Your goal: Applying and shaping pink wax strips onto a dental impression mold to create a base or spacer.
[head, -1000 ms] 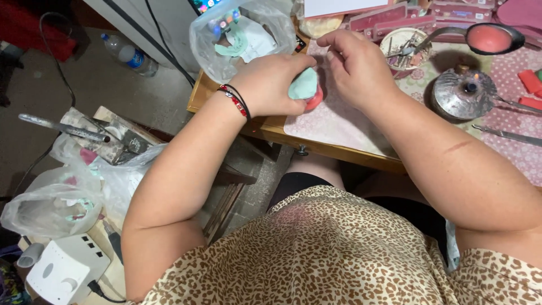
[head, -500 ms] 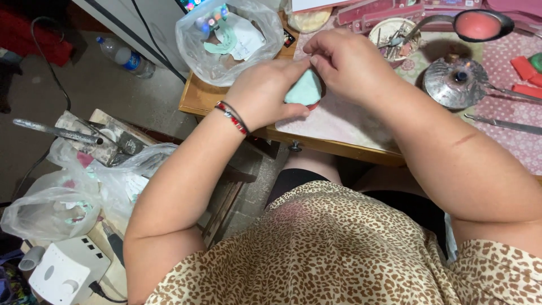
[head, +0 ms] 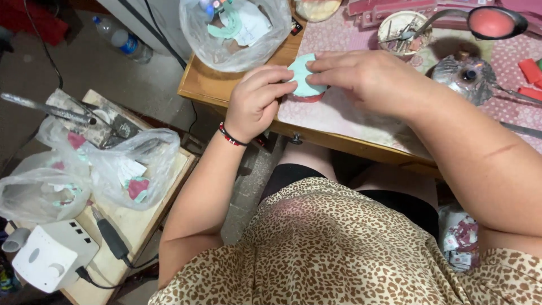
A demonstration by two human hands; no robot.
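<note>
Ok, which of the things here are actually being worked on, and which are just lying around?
In hand:
left hand
right hand
pale green pad, gripped by both
red piece beneath it

Lying about:
clear bag
water bottle
round tin
white device

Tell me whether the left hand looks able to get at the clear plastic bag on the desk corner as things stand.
Probably yes. The left hand rests on the mint green piece, and the clear plastic bag lies just beyond it with nothing between them; it would have to let go of the piece first.

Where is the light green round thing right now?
In the head view, the light green round piece sits at top centre, pinched between the left hand and right hand over the table, just below the clear plastic bag.
</note>
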